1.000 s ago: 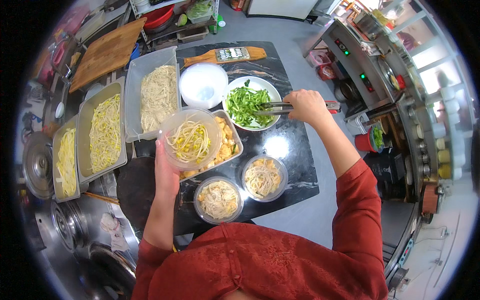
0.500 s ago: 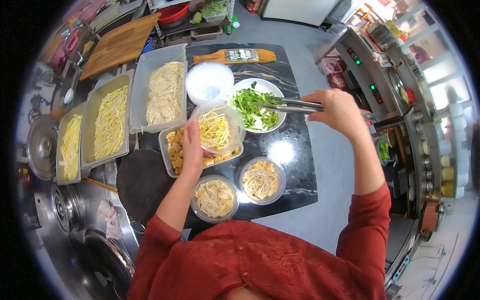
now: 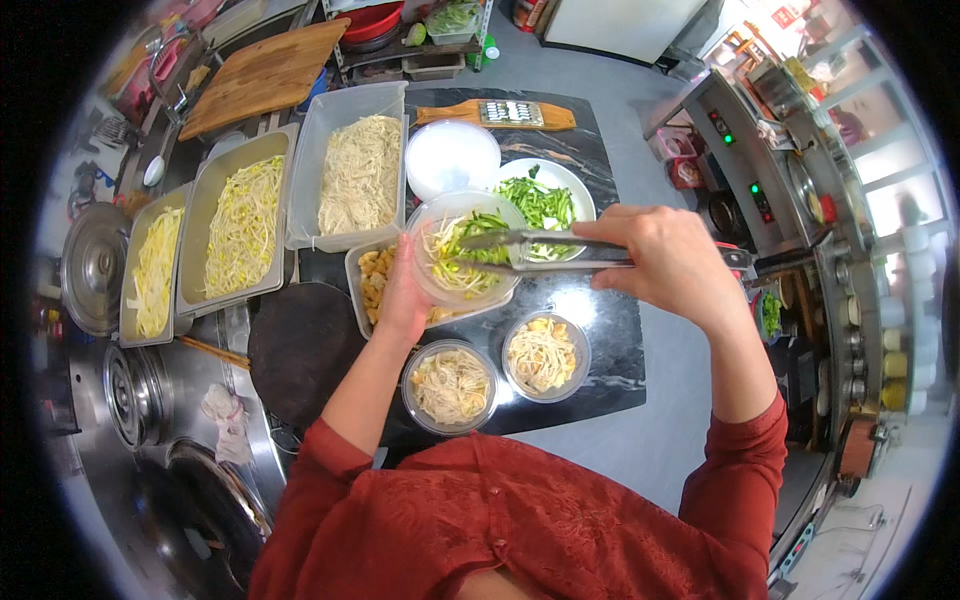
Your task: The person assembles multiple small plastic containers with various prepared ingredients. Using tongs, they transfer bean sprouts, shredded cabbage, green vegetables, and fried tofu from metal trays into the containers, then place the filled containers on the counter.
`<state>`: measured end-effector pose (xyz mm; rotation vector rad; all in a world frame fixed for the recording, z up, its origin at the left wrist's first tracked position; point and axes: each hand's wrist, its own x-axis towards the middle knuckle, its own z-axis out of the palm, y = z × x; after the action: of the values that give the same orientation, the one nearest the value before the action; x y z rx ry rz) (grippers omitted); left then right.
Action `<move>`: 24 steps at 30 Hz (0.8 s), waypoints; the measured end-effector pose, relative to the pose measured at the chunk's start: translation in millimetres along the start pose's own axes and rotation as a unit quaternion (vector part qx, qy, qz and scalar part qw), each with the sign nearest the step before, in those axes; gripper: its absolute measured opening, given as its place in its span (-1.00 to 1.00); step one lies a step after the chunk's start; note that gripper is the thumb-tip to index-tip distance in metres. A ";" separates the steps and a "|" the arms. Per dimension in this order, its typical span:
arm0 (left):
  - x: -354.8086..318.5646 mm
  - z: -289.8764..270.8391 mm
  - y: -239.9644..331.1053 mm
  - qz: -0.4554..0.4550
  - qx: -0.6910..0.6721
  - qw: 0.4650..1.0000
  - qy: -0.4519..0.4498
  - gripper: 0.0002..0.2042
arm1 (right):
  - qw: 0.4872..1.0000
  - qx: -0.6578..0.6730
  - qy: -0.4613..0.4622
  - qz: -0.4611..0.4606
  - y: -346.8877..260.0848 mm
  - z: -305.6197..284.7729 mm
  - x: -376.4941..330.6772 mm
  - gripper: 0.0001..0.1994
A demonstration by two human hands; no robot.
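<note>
My left hand (image 3: 405, 295) grips a clear round plastic bowl (image 3: 468, 207) by its side, tilted above a tub of orange-brown chunks (image 3: 377, 280). Bean sprouts (image 3: 440, 250) lie in the bowl, with chopped greens (image 3: 484, 240) on top. My right hand (image 3: 660, 258) is closed round metal tongs (image 3: 580, 252), whose tips reach into the bowl at the greens. Behind them is a white bowl (image 3: 588, 190) of chopped green vegetables (image 3: 540, 203). Nearer me stand two filled clear bowls, one at left (image 3: 450, 388) and one at right (image 3: 545, 357).
At left are tubs of pale shreds (image 3: 358, 175), bean sprouts (image 3: 240, 225) and yellowish strips (image 3: 155, 275). Stacked white lids or bowls (image 3: 452, 160) sit behind my left hand. A wooden grater (image 3: 515, 112) lies at the table's far edge. A dark round board (image 3: 300, 340) is by my left forearm.
The tongs have moved left from the white bowl to the clear bowl in my left hand. Greens now lie on the sprouts there. The whole view has shifted slightly.
</note>
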<state>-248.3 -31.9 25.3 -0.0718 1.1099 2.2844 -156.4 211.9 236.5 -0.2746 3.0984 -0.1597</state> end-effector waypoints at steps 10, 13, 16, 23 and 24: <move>7.4 -22.2 -12.3 0.023 0.079 0.997 0.001 -0.39 | 0.967 -0.101 -0.088 0.218 72.4 79.1 14.2 -0.53; 6.1 -35.1 -0.6 0.042 0.065 0.996 0.038 -0.38 | 0.973 -0.100 -0.097 0.186 83.7 131.0 21.5 -0.56; 3.2 -46.5 3.7 0.058 0.060 0.993 0.088 -0.36 | 0.971 -0.067 -0.096 0.206 86.8 131.8 18.5 -0.61; 3.2 -47.7 -9.8 0.058 0.127 0.983 0.115 -0.38 | 0.986 0.088 0.019 0.137 47.3 39.6 -20.3 -0.54; 3.0 -46.3 -9.7 0.052 0.130 0.984 0.106 -0.38 | 0.990 0.102 0.026 0.099 33.2 34.9 -18.7 -0.51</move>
<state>-254.9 -59.7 -12.5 -0.1609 1.5472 2.2389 -142.5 244.2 198.6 0.0433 3.1006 -0.4804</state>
